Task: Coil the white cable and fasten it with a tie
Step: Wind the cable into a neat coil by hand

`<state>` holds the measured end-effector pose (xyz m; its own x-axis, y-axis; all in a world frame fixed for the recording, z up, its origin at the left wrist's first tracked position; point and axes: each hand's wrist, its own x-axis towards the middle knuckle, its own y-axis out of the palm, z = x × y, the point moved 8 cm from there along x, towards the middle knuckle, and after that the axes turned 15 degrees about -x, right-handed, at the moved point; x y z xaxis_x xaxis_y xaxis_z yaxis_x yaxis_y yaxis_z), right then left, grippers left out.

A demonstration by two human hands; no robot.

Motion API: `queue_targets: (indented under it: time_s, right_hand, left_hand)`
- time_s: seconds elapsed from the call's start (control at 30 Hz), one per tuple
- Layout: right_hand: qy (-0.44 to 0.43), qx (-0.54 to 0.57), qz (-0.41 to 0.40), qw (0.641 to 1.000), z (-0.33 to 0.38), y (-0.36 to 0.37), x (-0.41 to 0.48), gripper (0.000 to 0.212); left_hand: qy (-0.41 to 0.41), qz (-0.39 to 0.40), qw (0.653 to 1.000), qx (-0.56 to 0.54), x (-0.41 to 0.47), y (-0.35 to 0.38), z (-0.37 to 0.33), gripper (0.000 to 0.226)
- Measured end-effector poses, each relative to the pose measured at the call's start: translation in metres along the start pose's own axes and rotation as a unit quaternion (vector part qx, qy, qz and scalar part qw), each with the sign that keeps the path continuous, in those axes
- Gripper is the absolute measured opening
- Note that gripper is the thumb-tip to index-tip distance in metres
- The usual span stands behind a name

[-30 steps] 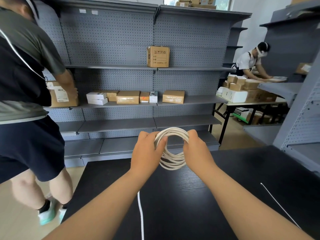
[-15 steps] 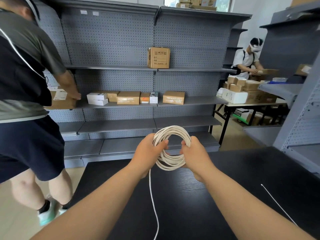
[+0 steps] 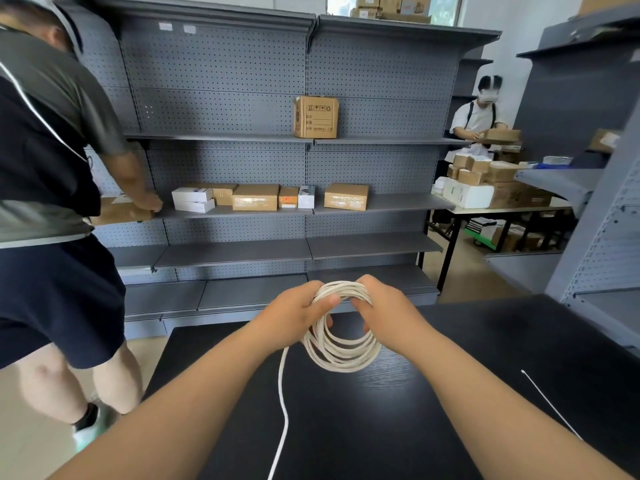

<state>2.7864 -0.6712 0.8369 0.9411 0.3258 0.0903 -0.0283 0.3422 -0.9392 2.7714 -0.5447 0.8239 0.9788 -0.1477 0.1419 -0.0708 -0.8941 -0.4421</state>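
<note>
The white cable (image 3: pixel 341 355) is wound into a round coil of several loops, held above the black table (image 3: pixel 381 427). My left hand (image 3: pixel 294 317) grips the coil's upper left side. My right hand (image 3: pixel 388 313) grips its upper right side. A loose tail of the cable hangs from under my left hand and runs down across the table toward the near edge. A thin white tie (image 3: pixel 550 403) lies flat on the table at the right, apart from both hands.
A person in dark shorts (image 3: pixel 52 202) stands close at the left, handling a box on the grey shelving (image 3: pixel 242 209). Another person (image 3: pixel 481 116) works at a far table stacked with boxes. A grey shelf unit (image 3: pixel 602 237) borders the table's right side.
The coil has dropped lower and tilted toward the table, and both hands have shifted their grip up to its top. The loose tail has swung slightly right. The far person has turned around.
</note>
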Motion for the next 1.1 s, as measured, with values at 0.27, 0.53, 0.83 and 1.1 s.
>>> queue_targets:
  time_s: [0.27,0.53,0.83,1.1]
  right_hand:
    - [-0.035,0.026,0.032,0.999,0.004,0.002,-0.001,0.014]
    - [0.057,0.179,-0.028,0.982,-0.009,0.007,0.002,0.013]
    - [0.169,0.374,-0.100,0.906,-0.027,0.012,0.002,0.012]
    - [0.166,0.415,-0.051,0.893,-0.024,0.023,0.004,0.011]
  left_hand:
    - [-0.113,0.075,0.949,-0.286,-0.010,0.006,0.015,0.031]
    - [-0.087,-0.087,0.907,-0.403,-0.012,0.015,0.025,0.046]
    - [-0.050,-0.172,0.910,-0.374,-0.021,0.024,0.016,0.006]
    - [-0.012,-0.199,0.954,-0.225,-0.016,0.004,0.004,0.009]
